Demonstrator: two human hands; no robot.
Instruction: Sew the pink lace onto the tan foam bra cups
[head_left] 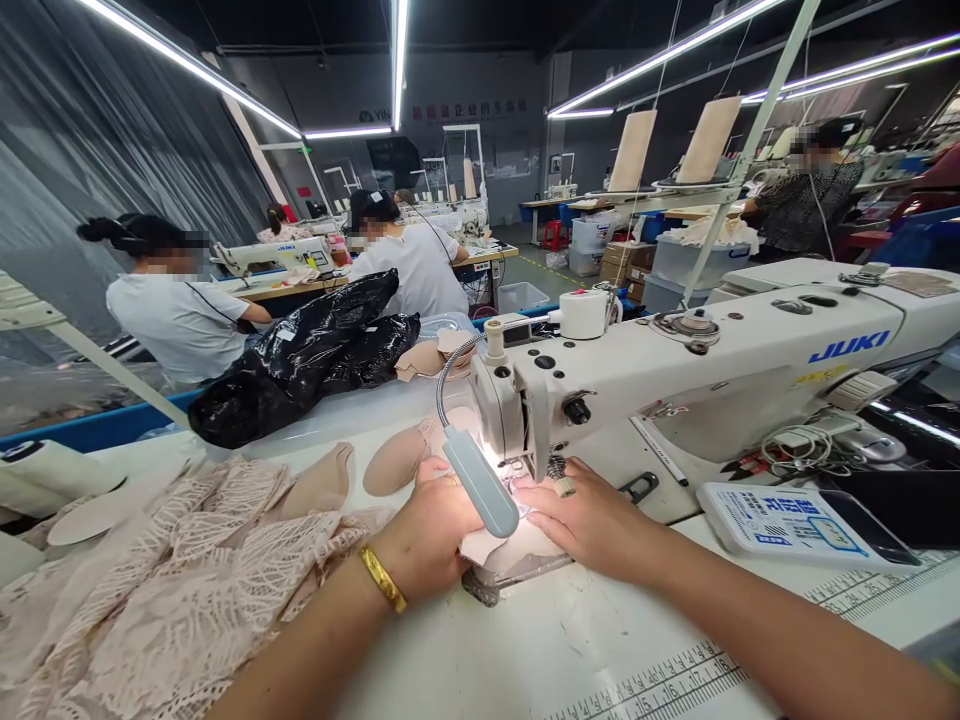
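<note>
Both hands (517,525) flat, pressing beige fabric piece (517,545) under needle, long axis left-right

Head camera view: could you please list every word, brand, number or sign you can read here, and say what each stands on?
"JUKI": blue letters on the white sewing machine arm.
"40", "15", "16", "17": among the numbers on the printed ruler along the table edge.
White packet right of the machine: blue print, too small to read.
Far wall sign: red characters, too blurred to read.
Second sewing machine at the back: blue mark, illegible.
</note>
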